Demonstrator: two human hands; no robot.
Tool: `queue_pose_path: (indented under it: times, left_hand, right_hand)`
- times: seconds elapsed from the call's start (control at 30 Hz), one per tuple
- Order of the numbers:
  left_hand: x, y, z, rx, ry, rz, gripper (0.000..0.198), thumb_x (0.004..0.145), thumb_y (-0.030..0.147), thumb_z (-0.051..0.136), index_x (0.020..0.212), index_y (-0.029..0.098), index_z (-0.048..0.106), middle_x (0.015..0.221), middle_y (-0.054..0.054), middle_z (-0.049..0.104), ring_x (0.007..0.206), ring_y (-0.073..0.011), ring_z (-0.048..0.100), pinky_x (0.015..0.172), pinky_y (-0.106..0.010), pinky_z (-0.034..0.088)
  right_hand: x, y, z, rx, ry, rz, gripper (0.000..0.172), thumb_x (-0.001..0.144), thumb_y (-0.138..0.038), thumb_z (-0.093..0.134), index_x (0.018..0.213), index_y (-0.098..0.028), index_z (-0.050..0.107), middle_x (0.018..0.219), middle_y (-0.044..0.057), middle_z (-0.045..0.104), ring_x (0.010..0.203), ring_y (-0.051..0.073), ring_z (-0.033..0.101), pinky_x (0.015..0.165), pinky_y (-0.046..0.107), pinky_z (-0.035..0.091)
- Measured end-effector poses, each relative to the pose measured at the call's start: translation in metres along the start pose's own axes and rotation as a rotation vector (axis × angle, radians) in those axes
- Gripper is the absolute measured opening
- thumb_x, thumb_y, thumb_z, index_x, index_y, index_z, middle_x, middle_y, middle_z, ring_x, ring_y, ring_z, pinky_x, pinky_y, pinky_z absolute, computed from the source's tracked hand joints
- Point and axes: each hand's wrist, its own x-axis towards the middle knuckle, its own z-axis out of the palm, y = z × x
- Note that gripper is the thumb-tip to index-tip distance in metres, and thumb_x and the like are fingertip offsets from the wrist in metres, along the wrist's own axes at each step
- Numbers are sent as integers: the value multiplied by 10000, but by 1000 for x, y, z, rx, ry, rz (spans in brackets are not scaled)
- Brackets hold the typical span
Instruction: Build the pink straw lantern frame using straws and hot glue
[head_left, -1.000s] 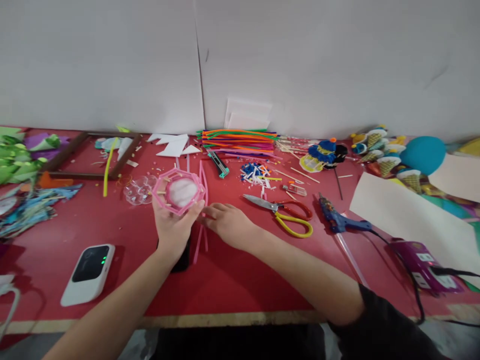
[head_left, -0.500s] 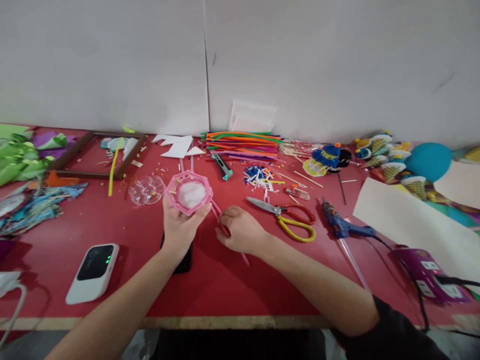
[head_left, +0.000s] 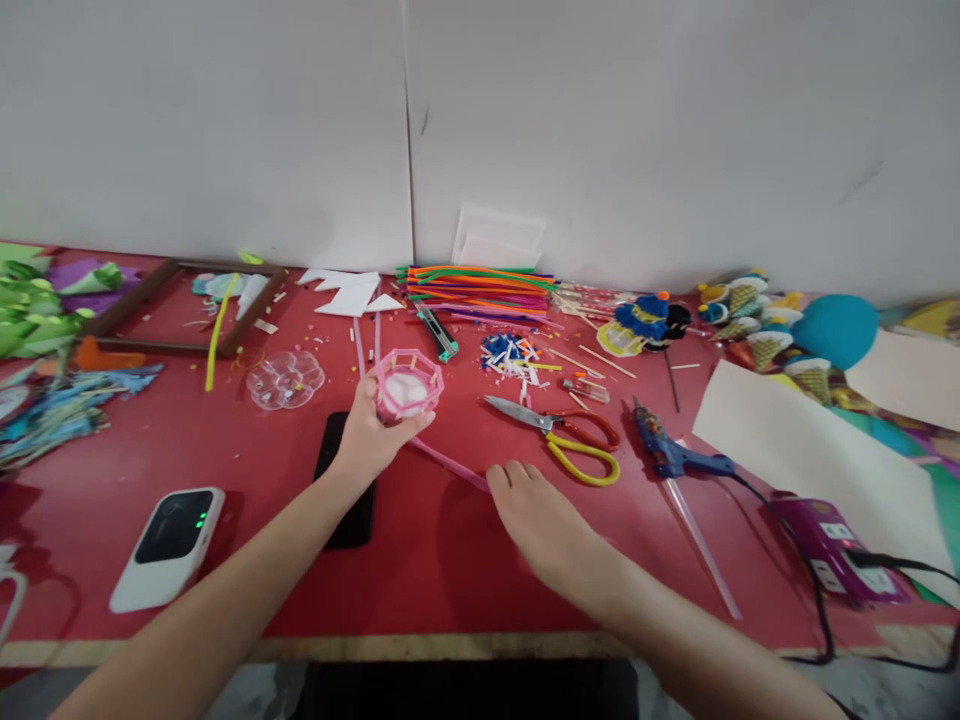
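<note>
My left hand (head_left: 379,425) is closed around a small pink octagonal basket (head_left: 411,408) with short pale posts and a white fill inside. From the basket's lower right side a pink pipe cleaner (head_left: 450,463) stretches to my right hand (head_left: 536,515), whose fingers pinch its far part. That end is hidden under the fingers. A black phone (head_left: 352,515) lies partly beneath my left wrist. Scissors (head_left: 559,435) with one red and one yellow handle rest beyond my right hand.
Colourful pipe cleaners (head_left: 480,292), a utility knife (head_left: 437,335) and cut scraps (head_left: 510,352) lie at the back. At right are a blue glue gun (head_left: 664,445) and a purple power strip (head_left: 832,555). A white device (head_left: 169,545) and a wooden frame (head_left: 176,348) are at left.
My right hand has moved right and toward me, drawing the pink pipe cleaner out straight. My left hand has shifted right with the basket, uncovering more of the phone.
</note>
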Motion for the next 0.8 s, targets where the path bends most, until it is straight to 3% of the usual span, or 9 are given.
queue_pose_path:
  times: [0.13, 0.23, 0.37, 0.5, 0.57, 0.7, 0.77, 0.8]
  left_hand:
    - [14, 7, -1, 77, -202, -66, 707, 586, 285, 888, 1210, 199, 566, 1160, -106, 704, 1047, -268, 709, 922, -407, 586]
    - [28, 5, 4, 241, -268, -39, 755, 620, 315, 858, 1282, 190, 516, 1199, -123, 696, 1040, -273, 716, 904, -423, 580]
    - [42, -4, 13, 497, -249, -6, 738, 551, 311, 886, 1211, 215, 570, 1205, -134, 694, 1132, -360, 661, 1002, -543, 488]
    - [46, -9, 16, 628, -193, -9, 849, 423, 293, 934, 1193, 179, 596, 1406, -229, 564, 1398, -484, 401, 1170, -626, 222]
    - [42, -9, 12, 686, -177, -37, 993, 372, 327, 954, 1264, 147, 556, 1483, -276, 476, 1441, -521, 310, 1180, -642, 161]
    - [23, 5, -5, 825, -66, -53, 1126, 408, 467, 937, 1366, 94, 477, 1529, -323, 380, 1439, -553, 274, 1138, -693, 198]
    - [9, 22, -11, 753, -34, 59, 906, 543, 472, 882, 1306, 115, 548, 1461, -276, 477, 1407, -488, 369, 1126, -663, 276]
    - [2, 33, -12, 653, -85, 97, 707, 629, 483, 834, 1217, 156, 618, 1359, -220, 581, 1334, -438, 477, 1084, -620, 373]
  right_hand:
    - [-9, 14, 15, 10, 36, 17, 428, 710, 121, 512, 1045, -116, 635, 1027, 162, 695, 920, 292, 663, 764, 366, 501]
    - [-15, 24, 19, 32, 105, -11, 296, 747, 63, 540, 920, -143, 662, 974, 137, 686, 884, 274, 645, 743, 357, 484]
    - [-19, 28, 14, 26, 236, 10, 204, 837, -17, 553, 776, -169, 675, 914, 103, 661, 875, 260, 628, 735, 357, 486]
    - [-18, 26, 8, 73, 415, -55, 217, 864, -26, 564, 814, -174, 714, 927, 80, 673, 880, 236, 615, 767, 353, 502]
    - [-17, 27, 6, 100, 514, -85, 225, 864, -23, 564, 849, -174, 731, 914, 76, 680, 884, 238, 605, 785, 363, 510]
    - [-16, 36, -3, 146, 742, -97, 255, 905, -58, 520, 873, -178, 742, 930, 91, 688, 909, 250, 591, 802, 394, 526]
    - [-16, 42, -9, 193, 869, -112, 265, 930, -85, 503, 916, -197, 743, 978, 90, 693, 954, 247, 602, 848, 416, 528]
    - [-16, 44, -12, 222, 927, -130, 270, 937, -91, 499, 937, -211, 741, 1001, 85, 695, 975, 243, 611, 874, 427, 526]
